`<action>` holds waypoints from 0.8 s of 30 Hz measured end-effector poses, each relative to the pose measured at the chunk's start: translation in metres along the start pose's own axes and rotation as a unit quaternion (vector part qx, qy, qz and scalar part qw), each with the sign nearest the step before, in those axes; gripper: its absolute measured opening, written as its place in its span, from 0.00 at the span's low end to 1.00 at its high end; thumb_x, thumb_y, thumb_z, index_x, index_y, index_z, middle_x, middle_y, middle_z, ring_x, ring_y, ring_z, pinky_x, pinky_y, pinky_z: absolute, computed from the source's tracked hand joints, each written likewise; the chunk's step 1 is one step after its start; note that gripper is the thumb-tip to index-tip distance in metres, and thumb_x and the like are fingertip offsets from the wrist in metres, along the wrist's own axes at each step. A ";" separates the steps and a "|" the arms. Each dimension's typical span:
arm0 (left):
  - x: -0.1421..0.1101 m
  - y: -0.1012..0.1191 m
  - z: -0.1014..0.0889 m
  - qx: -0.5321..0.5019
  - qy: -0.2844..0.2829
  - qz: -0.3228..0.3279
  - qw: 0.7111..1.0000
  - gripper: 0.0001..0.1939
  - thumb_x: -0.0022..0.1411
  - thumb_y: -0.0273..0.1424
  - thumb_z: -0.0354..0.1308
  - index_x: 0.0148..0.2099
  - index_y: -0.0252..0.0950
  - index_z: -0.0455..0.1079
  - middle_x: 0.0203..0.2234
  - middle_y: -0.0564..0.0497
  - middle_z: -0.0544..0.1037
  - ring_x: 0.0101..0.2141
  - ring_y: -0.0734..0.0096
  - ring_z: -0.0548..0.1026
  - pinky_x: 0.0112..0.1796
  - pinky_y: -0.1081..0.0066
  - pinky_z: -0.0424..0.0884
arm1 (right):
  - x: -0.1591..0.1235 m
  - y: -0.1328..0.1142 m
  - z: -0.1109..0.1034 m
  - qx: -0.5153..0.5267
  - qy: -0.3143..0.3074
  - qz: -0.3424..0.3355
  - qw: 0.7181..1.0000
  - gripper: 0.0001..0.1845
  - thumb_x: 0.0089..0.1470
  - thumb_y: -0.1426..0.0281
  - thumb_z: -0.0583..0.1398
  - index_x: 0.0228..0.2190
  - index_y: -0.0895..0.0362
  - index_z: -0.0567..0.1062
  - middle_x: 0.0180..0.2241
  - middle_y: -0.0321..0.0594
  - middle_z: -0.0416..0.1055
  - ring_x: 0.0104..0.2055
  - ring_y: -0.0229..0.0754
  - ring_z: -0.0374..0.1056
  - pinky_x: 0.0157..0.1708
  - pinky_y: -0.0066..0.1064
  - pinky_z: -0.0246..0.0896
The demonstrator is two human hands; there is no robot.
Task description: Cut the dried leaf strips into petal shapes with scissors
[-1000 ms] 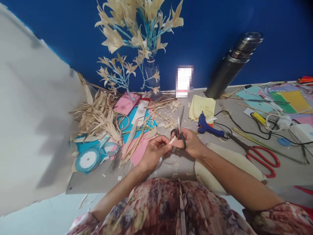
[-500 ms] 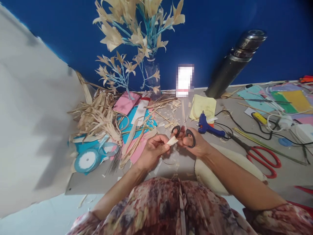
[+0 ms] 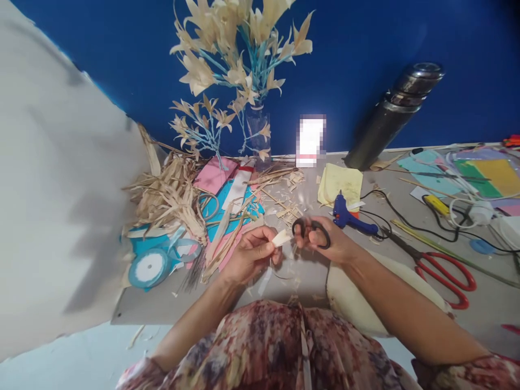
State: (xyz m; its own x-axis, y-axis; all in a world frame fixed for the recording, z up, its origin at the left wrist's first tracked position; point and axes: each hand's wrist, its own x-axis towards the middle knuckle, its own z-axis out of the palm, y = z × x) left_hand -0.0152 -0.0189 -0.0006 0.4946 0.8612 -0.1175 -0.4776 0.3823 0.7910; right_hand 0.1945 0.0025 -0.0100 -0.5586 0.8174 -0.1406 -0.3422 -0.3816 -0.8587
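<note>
At left lies a round spool (image 3: 149,267) of blue ribbon, then wrinkled dry husks (image 3: 168,195). The left hand (image 3: 255,252) pinches one pale, tapered strip (image 3: 281,238) above the table (image 3: 150,306). The right hand (image 3: 336,241) grips scissors (image 3: 326,232) by black rounded loops, their blades blurred.

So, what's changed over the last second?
The right hand has shifted right, away from the thin pale strip, still carrying the black-handled metal scissors, their loops now wider apart. The left hand keeps its grip on the strip. The blue plastic glue gun and large red-handled scissors stayed put.
</note>
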 end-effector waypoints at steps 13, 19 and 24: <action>-0.006 0.025 -0.010 0.028 0.022 0.052 0.998 0.09 0.51 0.29 0.66 0.26 0.33 0.67 0.27 0.46 0.78 0.27 0.66 0.74 0.31 0.68 0.69 | -0.004 -0.005 -0.001 -0.210 -0.201 0.090 0.953 0.42 0.41 0.37 0.62 0.32 0.66 0.78 0.24 0.45 0.74 0.25 0.39 0.67 0.26 0.27 0.58; -0.006 0.026 -0.010 0.035 0.027 0.043 0.998 0.11 0.49 0.29 0.68 0.26 0.33 0.68 0.26 0.47 0.78 0.27 0.65 0.76 0.32 0.67 0.70 | -0.005 -0.004 0.001 -0.214 -0.201 0.111 0.949 0.38 0.42 0.39 0.63 0.29 0.66 0.77 0.21 0.42 0.72 0.21 0.36 0.63 0.22 0.25 0.54; -0.005 0.025 -0.008 0.032 0.035 0.035 0.998 0.11 0.48 0.30 0.68 0.26 0.33 0.68 0.25 0.47 0.79 0.26 0.65 0.76 0.32 0.67 0.70 | -0.005 -0.005 0.001 -0.215 -0.194 0.121 0.949 0.36 0.42 0.40 0.64 0.27 0.64 0.77 0.20 0.40 0.71 0.20 0.36 0.63 0.21 0.25 0.54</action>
State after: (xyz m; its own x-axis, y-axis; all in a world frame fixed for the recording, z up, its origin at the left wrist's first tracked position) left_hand -0.0358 -0.0106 0.0148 0.4094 0.9068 -0.1007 -0.4601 0.3005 0.8355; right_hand 0.1980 -0.0002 -0.0047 -0.8462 0.4761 -0.2395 0.1256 -0.2587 -0.9578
